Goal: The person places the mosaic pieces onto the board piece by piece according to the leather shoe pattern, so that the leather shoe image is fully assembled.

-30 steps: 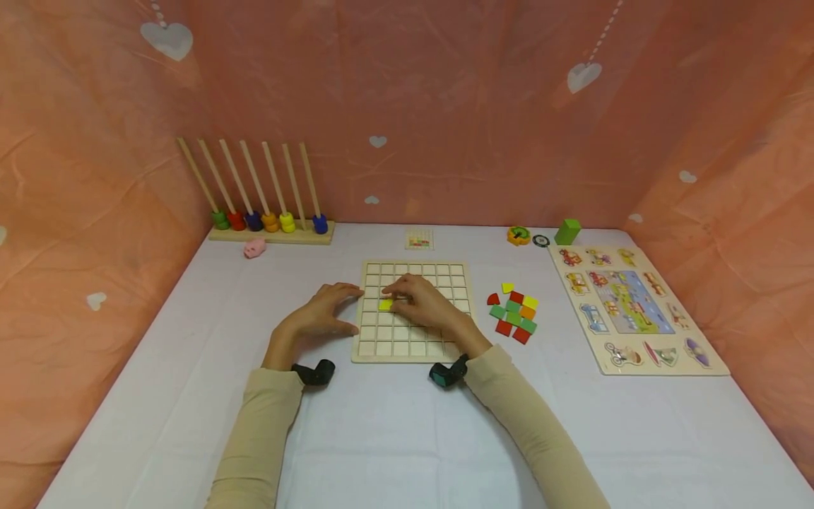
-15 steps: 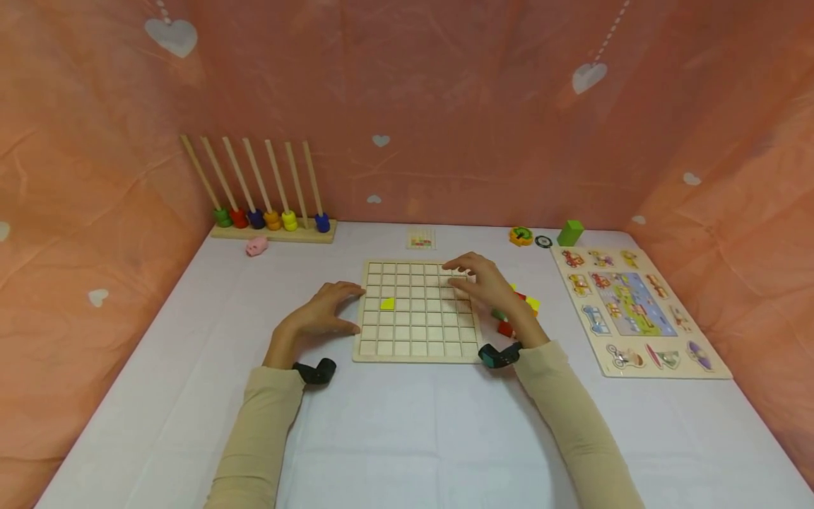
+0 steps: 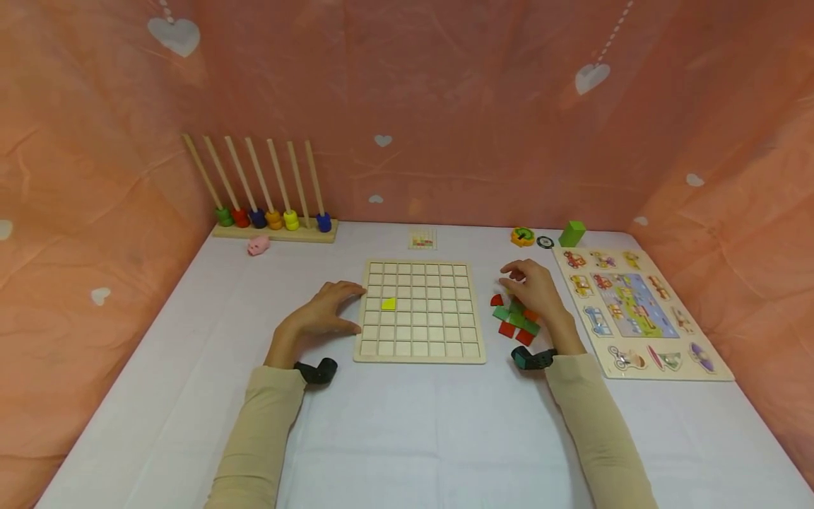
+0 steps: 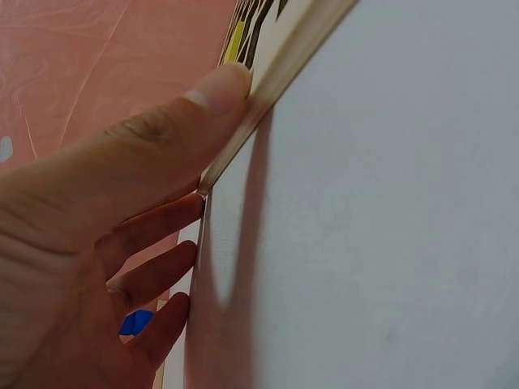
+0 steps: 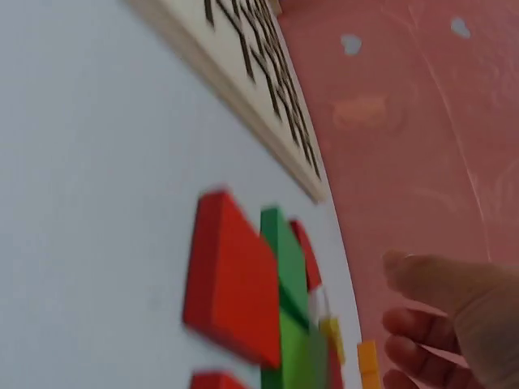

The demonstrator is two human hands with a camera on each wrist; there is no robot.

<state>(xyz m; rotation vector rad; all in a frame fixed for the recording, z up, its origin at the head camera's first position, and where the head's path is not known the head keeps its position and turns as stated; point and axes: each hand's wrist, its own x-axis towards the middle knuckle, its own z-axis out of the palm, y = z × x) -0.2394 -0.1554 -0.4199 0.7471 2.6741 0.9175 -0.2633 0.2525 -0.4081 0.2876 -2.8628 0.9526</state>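
Observation:
A square wooden grid board (image 3: pixel 420 357) lies in the middle of the white table. One yellow tile (image 3: pixel 388 304) with a rounded corner sits in a cell on its left side. My left hand (image 3: pixel 324 311) rests along the board's left edge, thumb and fingers spread and touching the rim. In the left wrist view the thumb (image 4: pixel 219 89) lies on the board's edge. My right hand (image 3: pixel 534 288) hovers over the loose tile pile at the right, fingers loosely bent with nothing between them. Red tiles (image 3: pixel 525 336) and green tiles (image 3: pixel 515 316) show below it; the hand hides others.
A wooden peg abacus (image 3: pixel 273 235) with coloured beads stands at the back left, a pink pig figure (image 3: pixel 258 245) before it. A small pattern card (image 3: pixel 422 240) lies behind the board. At the right are a picture puzzle board (image 3: pixel 668 375), a green block (image 3: pixel 572 233) and a round disc (image 3: pixel 545 242).
My right hand has left the yellow tile in its cell and moved right, off the board to above the loose tiles. The left hand has stayed at the board's edge.

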